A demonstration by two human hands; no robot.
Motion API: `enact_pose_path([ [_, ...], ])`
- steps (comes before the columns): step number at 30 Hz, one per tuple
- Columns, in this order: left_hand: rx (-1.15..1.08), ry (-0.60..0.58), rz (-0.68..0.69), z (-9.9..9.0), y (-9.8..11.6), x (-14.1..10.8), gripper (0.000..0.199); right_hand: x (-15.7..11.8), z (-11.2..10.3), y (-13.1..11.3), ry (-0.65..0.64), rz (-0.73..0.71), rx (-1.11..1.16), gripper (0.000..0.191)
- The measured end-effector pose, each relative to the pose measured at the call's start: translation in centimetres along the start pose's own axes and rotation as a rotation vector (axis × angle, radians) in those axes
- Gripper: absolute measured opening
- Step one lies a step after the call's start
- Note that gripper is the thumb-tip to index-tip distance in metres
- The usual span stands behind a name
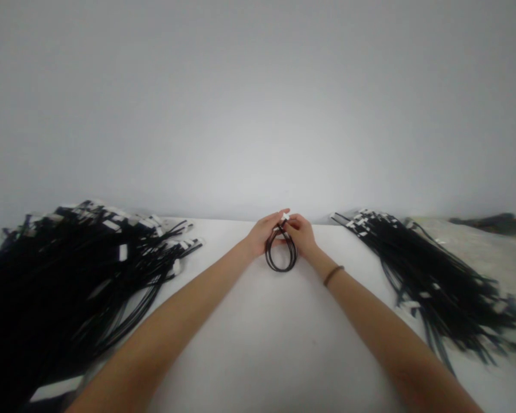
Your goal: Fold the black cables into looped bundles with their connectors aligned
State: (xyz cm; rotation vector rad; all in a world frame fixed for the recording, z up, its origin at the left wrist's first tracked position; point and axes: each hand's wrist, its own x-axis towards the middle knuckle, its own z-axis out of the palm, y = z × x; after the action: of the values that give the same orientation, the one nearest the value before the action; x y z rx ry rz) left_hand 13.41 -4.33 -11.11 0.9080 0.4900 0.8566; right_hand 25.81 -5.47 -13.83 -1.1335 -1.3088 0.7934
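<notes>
A black cable [281, 269] is bent into a round loop of a few turns, hanging low over the middle of the white table. At the top of the loop shows a small white tag or connector [286, 217]. My left hand [263, 230] grips the cable from the left, its fingers reaching behind the loop. From the right, my right hand [301, 232] pinches the cable near its crossing, just below the white piece. Both hands are close together, and the fingertips partly hide the cable ends.
On the left lies a large heap of black cables [90, 287] with white tags and connectors. A smaller bundle of black cables [434, 275] lies to the right, beside clear plastic sheeting [481, 244] with a dark item [494, 222] on it. A plain wall [258, 115] rises behind the table [279, 344].
</notes>
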Motion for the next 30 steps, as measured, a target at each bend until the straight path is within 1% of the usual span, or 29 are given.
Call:
enact_pose_path([
  [3,0.041,0.050,-0.022,-0.2,-0.1,0.2,0.047,-0.1,0.3,0.0,0.063,-0.118,-0.231,0.017],
  [5,0.126,0.116,-0.008,-0.3,0.1,0.3,0.045,0.0,0.4,0.0,0.089,-0.139,-0.252,0.014],
  [7,0.250,0.209,0.013,-0.1,0.7,0.3,0.040,0.1,0.5,0.0,0.073,-0.125,-0.179,0.014],
  [10,0.482,0.341,0.022,0.3,1.7,0.1,0.032,0.1,0.7,-0.4,0.043,-0.076,-0.002,0.020],
  [12,0.646,0.369,0.089,0.5,2.2,0.0,0.028,-0.1,0.9,-1.0,0.021,-0.019,0.122,0.022],
  [14,0.750,0.347,0.193,0.5,2.4,0.0,0.028,-0.3,1.1,-1.5,-0.025,0.059,0.242,0.023],
  [15,0.764,0.332,0.224,0.5,2.4,0.0,0.032,-0.3,1.2,-1.7,-0.062,0.102,0.300,0.023],
  [17,0.742,0.344,0.211,0.3,2.4,0.1,0.046,-0.4,1.3,-1.8,-0.121,0.188,0.397,0.023],
  [19,0.714,0.433,0.148,-0.1,2.4,0.3,0.057,-0.3,1.3,-1.6,-0.142,0.274,0.453,0.021],
  [20,0.707,0.488,0.118,-0.5,2.4,0.4,0.058,-0.2,1.3,-1.4,-0.139,0.313,0.464,0.019],
  [22,0.704,0.556,0.052,-1.5,2.7,0.8,0.053,0.1,1.0,-1.0,-0.106,0.375,0.475,0.014],
  [23,0.705,0.558,0.016,-2.1,3.0,1.0,0.047,0.3,0.7,-0.8,-0.081,0.400,0.486,0.012],
  [25,0.701,0.517,-0.036,-3.4,3.4,1.2,0.033,0.8,0.1,-0.4,-0.032,0.447,0.524,0.007],
  [27,0.681,0.467,-0.039,-4.7,3.8,1.2,0.020,1.2,-0.6,-0.2,0.021,0.508,0.572,0.007],
  [29,0.649,0.439,-0.019,-5.8,3.9,1.1,0.014,1.6,-1.3,-0.2,0.095,0.561,0.590,0.011],
  [30,0.615,0.446,-0.014,-6.2,3.9,1.1,0.013,1.8,-1.7,-0.1,0.143,0.585,0.585,0.013],
])
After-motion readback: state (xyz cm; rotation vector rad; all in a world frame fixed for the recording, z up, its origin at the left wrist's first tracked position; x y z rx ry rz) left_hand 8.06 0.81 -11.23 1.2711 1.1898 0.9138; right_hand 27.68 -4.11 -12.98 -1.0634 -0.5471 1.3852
